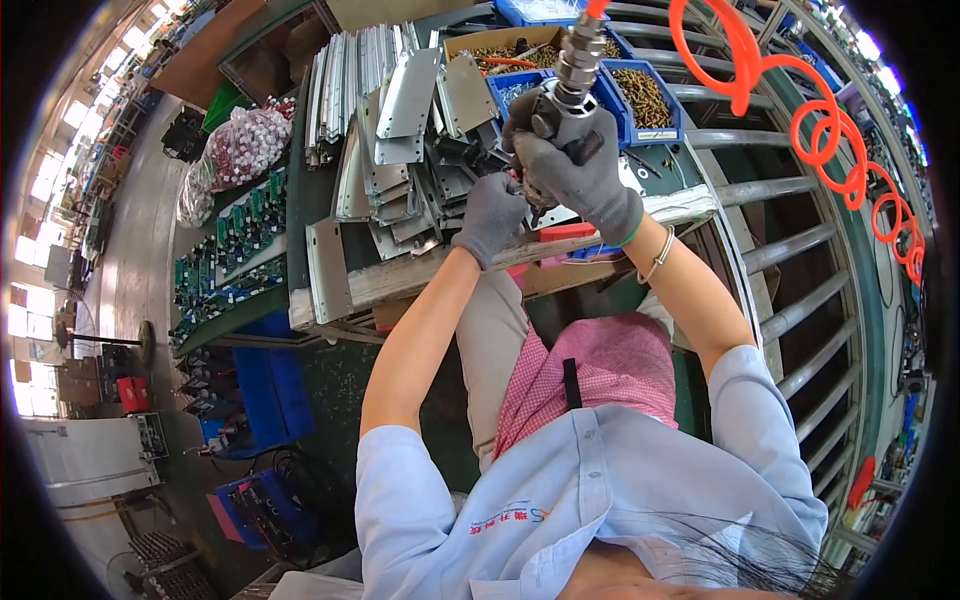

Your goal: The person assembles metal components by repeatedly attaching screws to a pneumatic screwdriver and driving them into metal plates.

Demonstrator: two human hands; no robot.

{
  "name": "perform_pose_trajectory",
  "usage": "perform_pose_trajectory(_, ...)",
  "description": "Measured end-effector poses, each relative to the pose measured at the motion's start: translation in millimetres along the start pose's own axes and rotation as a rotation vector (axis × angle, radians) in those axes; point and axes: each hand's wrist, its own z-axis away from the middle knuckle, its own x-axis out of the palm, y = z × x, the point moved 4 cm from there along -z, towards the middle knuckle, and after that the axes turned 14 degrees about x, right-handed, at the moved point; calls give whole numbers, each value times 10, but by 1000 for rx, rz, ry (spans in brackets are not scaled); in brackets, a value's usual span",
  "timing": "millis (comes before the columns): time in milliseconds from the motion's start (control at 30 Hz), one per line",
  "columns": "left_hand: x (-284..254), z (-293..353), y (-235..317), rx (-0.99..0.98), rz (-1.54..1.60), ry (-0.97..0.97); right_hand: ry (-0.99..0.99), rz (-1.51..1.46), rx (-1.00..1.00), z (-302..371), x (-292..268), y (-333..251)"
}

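Green worktop (300,215), wooden-edged, bent by the lens. On it, a heap of flat and folded grey sheet-metal brackets (400,150), matte with punched holes. Behind them, blue plastic bins (655,130) of small brass-coloured screws. A glossy orange coiled air hose (800,130) runs out of frame at the top. Right hand (580,170), in a grey knit glove, closed around a cylindrical metal pneumatic screwdriver (570,75) held over the brackets. Left hand (492,215), gloved alike, pinched shut at the tool's tip; what it holds is hidden.
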Motion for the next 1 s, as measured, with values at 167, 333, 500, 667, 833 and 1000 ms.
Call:
perform_pose_trajectory(167,-54,-10,390,31,23,1,15,20,6,-80,-7,62)
perform_pose_trajectory(333,-96,0,303,116,-139,3,-18,25,32,-50,34,47)
perform_pose_trajectory(500,-88,10,366,112,-251,-11,-24,-30,2,38,-39,-47)
perform_pose_trajectory(667,-318,132,856,23,-145,85,-105,-246,-73,732,-294,-675)
perform_pose_trajectory(833,-1055,41,1514,-20,110,402,-131,-175,-588,1180,-700,-956)
perform_pose_trajectory(1000,-1356,-381,1189,-86,125,411,64,-151,-565,1581,-861,-722)
